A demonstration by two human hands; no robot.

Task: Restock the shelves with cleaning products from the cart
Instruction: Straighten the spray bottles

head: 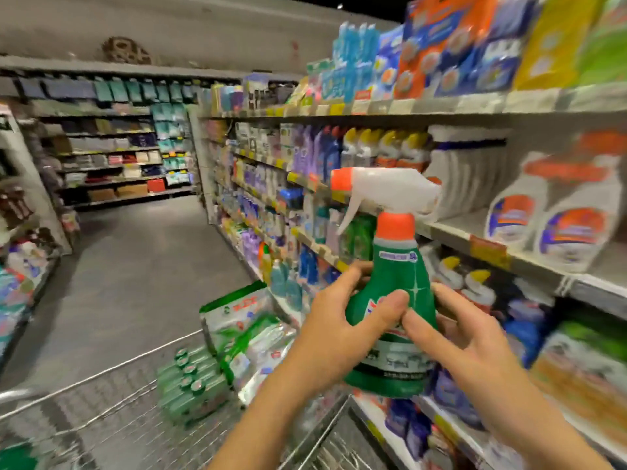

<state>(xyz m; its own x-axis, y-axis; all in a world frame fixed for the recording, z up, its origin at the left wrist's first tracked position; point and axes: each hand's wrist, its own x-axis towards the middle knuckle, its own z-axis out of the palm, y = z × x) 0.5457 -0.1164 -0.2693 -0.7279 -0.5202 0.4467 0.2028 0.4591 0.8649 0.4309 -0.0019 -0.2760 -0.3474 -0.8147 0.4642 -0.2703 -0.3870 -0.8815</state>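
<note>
A green spray bottle (pixel 395 276) with an orange collar and a white trigger head is held upright in front of the shelves, above the cart's right edge. My left hand (pixel 342 320) grips its left side, thumb across the label. My right hand (pixel 454 330) holds the right side, fingers curled round the body. The wire cart (pixel 112 412) lies below, holding green-capped bottles (pixel 190 381) and green and white refill pouches (pixel 247 330). The shelf (pixel 475 232) beside the bottle carries white and orange jugs (pixel 556 218), with a bare patch at its near left.
Shelving full of cleaning products runs along the right, from top shelf packs (pixel 451 52) down to bottles near the floor (pixel 424 432). The grey aisle floor (pixel 142 266) stretches ahead to further shelves at the back. More goods stand at the left edge (pixel 20 266).
</note>
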